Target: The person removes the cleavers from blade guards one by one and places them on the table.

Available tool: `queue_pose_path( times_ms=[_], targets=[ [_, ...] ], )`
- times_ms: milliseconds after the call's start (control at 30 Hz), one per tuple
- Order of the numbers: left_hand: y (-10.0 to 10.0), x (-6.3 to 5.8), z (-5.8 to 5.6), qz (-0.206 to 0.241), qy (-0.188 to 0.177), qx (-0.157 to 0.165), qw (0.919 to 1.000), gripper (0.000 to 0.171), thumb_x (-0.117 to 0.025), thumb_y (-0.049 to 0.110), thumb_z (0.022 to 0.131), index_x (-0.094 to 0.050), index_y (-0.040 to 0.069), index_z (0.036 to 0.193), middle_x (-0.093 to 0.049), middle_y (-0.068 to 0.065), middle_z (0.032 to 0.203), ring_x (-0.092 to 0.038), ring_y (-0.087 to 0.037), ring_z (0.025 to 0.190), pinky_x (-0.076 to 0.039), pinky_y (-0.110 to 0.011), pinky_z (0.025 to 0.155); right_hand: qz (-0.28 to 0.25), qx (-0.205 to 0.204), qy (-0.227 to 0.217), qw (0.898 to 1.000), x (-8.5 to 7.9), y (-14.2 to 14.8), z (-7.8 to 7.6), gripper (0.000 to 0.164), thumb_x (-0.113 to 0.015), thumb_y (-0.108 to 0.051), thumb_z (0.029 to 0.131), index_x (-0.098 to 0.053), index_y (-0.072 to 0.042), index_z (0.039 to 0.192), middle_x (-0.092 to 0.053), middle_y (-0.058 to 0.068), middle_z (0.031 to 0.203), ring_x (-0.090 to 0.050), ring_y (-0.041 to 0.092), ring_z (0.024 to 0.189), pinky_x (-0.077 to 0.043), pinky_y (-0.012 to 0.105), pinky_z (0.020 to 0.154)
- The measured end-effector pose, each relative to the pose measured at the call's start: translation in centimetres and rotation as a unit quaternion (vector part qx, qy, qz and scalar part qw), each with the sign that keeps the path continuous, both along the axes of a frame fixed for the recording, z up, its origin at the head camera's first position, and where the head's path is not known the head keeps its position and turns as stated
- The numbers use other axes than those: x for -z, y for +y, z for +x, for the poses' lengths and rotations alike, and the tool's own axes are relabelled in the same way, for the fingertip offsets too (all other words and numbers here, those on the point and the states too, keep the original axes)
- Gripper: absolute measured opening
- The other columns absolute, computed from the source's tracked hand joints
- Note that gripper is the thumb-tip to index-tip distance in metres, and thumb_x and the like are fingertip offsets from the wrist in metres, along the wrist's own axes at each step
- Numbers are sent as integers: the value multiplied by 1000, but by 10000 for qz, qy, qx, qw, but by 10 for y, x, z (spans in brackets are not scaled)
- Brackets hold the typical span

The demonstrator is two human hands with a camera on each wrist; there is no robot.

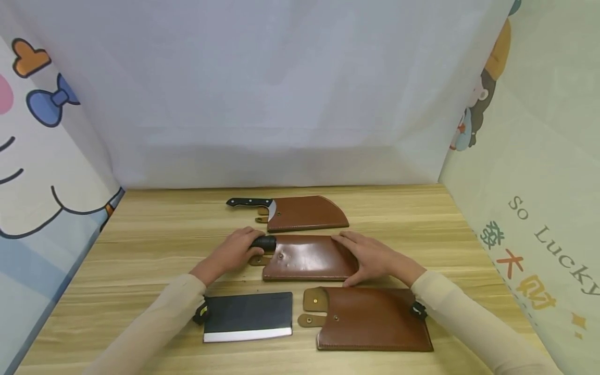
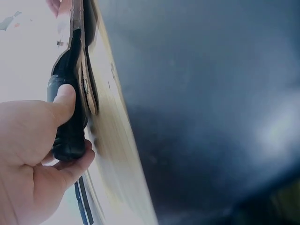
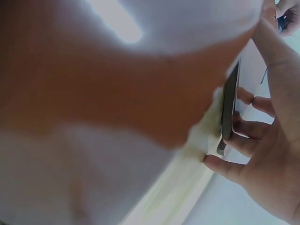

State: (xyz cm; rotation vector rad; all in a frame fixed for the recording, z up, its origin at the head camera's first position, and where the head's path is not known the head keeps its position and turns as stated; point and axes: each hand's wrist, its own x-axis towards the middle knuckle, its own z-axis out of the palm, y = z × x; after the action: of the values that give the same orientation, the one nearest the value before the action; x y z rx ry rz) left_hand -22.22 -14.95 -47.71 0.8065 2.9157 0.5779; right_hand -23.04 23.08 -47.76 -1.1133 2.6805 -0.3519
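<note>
My left hand (image 1: 234, 252) grips the black handle (image 2: 70, 122) of a cleaver whose blade is inside a glossy brown leather sheath (image 1: 309, 258). At the sheath's other end, my right hand (image 1: 372, 258) holds it with fingers at the far edge and thumb by the near corner. Those fingers (image 3: 246, 143) bend against the sheath's thin side in the right wrist view. A strap with a snap hangs loose beside the handle. Below my left forearm lies a bare cleaver with a dark blade (image 1: 248, 312) and bright edge; its handle is hidden.
Behind is another cleaver with a riveted black handle (image 1: 248, 202), its blade in a brown sheath (image 1: 307, 213). A larger brown sheath (image 1: 375, 320) with unfastened flaps lies at front right, partly under my right forearm. All rest on a wood-grain table (image 1: 154, 224) with cloth walls around.
</note>
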Motion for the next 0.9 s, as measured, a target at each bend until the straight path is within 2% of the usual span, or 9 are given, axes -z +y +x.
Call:
queue_pose_path(
  times_ms=[267,533,700,900],
  targets=[
    [1,0,2,-56,178,-49,9998,41,-69,22,99,-63,-2,131,-62,-16,112,-61,-28,95,-53,-47,82,-17,-24,78,10000,-3,-1,1,117,-87,-63,71,-35,-6,158,-42,25,154,-44,42,140,-44,56,111],
    [0,-5,5,42,332,-97,9994,42,-70,22,98,-62,-3,131,-62,-18,113,-62,-34,101,-54,-50,86,-72,-40,335,9994,-8,-1,3,117,-88,-64,70,-37,-6,158,-44,26,152,-46,42,138,-45,56,109],
    [-2,-7,6,105,453,-160,9988,45,-70,23,98,-61,-4,133,-62,-20,119,-61,-37,107,-53,-51,90,-127,7,400,9991,-17,-1,4,118,-88,-63,69,-35,-7,159,-43,26,153,-45,41,139,-46,55,109],
    [-5,-13,10,119,639,-215,9977,45,-68,25,100,-61,-3,134,-62,-20,123,-60,-37,109,-53,-50,88,-238,24,539,9983,-27,0,6,116,-88,-61,68,-36,-10,159,-41,23,155,-44,40,141,-44,55,111]
  ],
)
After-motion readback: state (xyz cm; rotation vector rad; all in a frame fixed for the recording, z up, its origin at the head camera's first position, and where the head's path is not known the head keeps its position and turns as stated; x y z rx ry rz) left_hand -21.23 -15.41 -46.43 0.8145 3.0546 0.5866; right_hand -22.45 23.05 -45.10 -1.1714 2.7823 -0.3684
